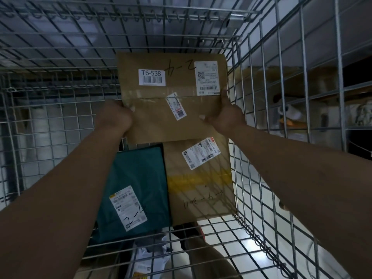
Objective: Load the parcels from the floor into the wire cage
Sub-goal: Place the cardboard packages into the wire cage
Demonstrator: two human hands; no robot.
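Brown cardboard formed the parcel in hand: a flat cardboard box (169,97) held between both hands inside the wire cage (281,97), toward its far right corner. The left hand (114,115) was closed around the box's left edge, fingers curled out of sight beneath it. The right hand (226,115) clasped the right edge, thumb pressed on the top face and fingers extended up along the side, close to the cage's right wall. The top face of the box carried a white barcode label (152,77) reading "T6-538", a shipping label (207,78) by the right hand, a small slanted sticker (176,106) over the taped seam, and handwritten marker characters. Whether the box rested on anything could not be told.

Nearer the camera and lower in the cage lay two further parcels side by side and touching: a teal mailer bag (136,188) on the left with a white label, and a second cardboard box (199,182) on the right, crossed by yellow tape (199,183). The held box overlapped the far edge of both. Pale tiled floor (259,218) showed through the mesh.
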